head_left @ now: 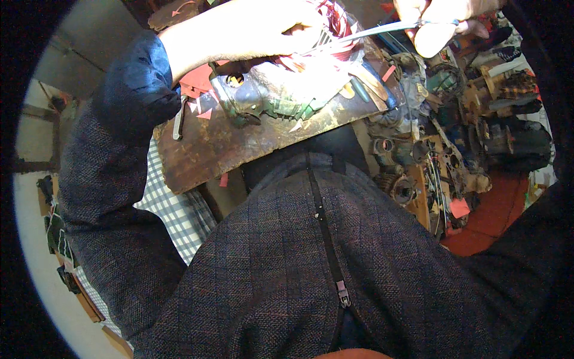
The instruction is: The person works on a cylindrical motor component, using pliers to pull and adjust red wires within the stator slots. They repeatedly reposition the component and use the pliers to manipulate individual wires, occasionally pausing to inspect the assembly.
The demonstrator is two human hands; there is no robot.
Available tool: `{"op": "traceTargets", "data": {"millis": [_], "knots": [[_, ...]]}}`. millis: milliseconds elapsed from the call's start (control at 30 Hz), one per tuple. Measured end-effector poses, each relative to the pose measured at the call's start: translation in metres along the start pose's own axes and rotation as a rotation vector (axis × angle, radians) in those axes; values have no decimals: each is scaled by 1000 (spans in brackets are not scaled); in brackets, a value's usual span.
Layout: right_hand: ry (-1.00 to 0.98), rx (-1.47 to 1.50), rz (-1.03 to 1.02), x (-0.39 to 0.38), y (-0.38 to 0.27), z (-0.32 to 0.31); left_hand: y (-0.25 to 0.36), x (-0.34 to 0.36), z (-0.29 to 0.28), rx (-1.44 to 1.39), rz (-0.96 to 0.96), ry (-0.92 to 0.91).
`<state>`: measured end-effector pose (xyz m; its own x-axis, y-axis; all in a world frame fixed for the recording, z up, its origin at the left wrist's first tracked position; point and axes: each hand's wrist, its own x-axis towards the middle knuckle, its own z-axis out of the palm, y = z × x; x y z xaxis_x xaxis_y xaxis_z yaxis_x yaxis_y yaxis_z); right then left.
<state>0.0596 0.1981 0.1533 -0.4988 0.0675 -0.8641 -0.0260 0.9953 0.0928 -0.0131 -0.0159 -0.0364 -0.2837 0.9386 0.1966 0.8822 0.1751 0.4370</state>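
A motor body with a green finned housing (287, 110) lies on a worn brown board in front of me. Red wire windings (339, 21) bulge from its far side. My left hand (263, 30) reaches across from the left, its fingers curled at the windings; glare washes them out, and what they grip is hidden. My right hand (433, 30), at the upper right, pinches a thin pale cord (376, 29). The cord runs taut from the windings to my right fingers.
The worn board (221, 146) carries red paper scraps (196, 81), a small metal tool (178, 119) at its left edge and several handled tools (368, 84) at its right. Motor parts (397, 185) crowd the floor on the right. Checkered cloth (173, 209) lies at the left.
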Motion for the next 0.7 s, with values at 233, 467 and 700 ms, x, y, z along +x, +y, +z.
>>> {"op": "traceTargets", "data": {"millis": [233, 467, 700], "knots": [[234, -45, -95, 13, 59, 24, -6, -88, -12, -200, -312, 584], [1121, -375, -802, 118, 116, 154, -26, -188, 32, 298, -990, 467], [1303, -306, -1058, 180, 86, 154, 12, -153, 62, 739, -846, 106]]}}
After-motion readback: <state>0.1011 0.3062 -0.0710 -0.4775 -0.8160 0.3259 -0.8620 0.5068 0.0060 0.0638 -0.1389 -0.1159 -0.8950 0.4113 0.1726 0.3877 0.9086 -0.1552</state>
